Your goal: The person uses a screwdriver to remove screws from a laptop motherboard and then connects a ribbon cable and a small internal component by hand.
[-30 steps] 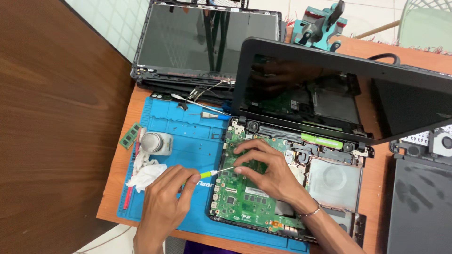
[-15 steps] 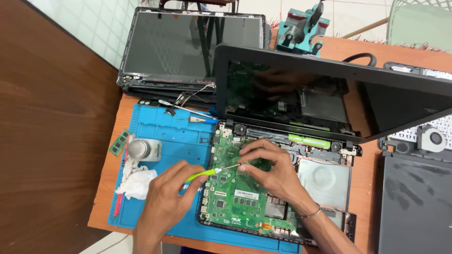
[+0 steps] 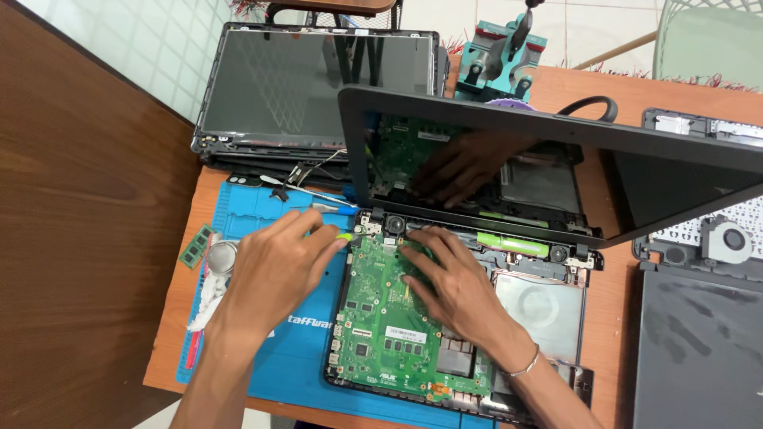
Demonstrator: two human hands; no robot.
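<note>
The left hand point(image 3: 274, 266) closes around a small yellow-green-handled tool point(image 3: 343, 237), gripping it with fingers curled so that only the bright tip of the handle shows past the knuckles, right at the upper left corner of the green motherboard point(image 3: 381, 326). The right hand point(image 3: 453, 282) holds nothing — it lies flat and open, its fingers spread and pressing on the upper middle of the board.

The motherboard sits in the black laptop base point(image 3: 540, 318), whose open screen point(image 3: 556, 159) leans over the work and mirrors the hand and the board. A lime-green strip point(image 3: 513, 242) runs along the hinge line just beyond the right hand.

Under the left forearm lies a blue repair mat point(image 3: 262, 210), carrying a memory module point(image 3: 195, 248), a round metal part point(image 3: 222, 256) and a crumpled white tissue point(image 3: 208, 306) at its left edge. Farther up the orange table point(image 3: 604, 87) lie a detached display panel point(image 3: 318, 87) and a teal vise point(image 3: 502, 59); a cooling fan point(image 3: 727, 238) rests on the right.
</note>
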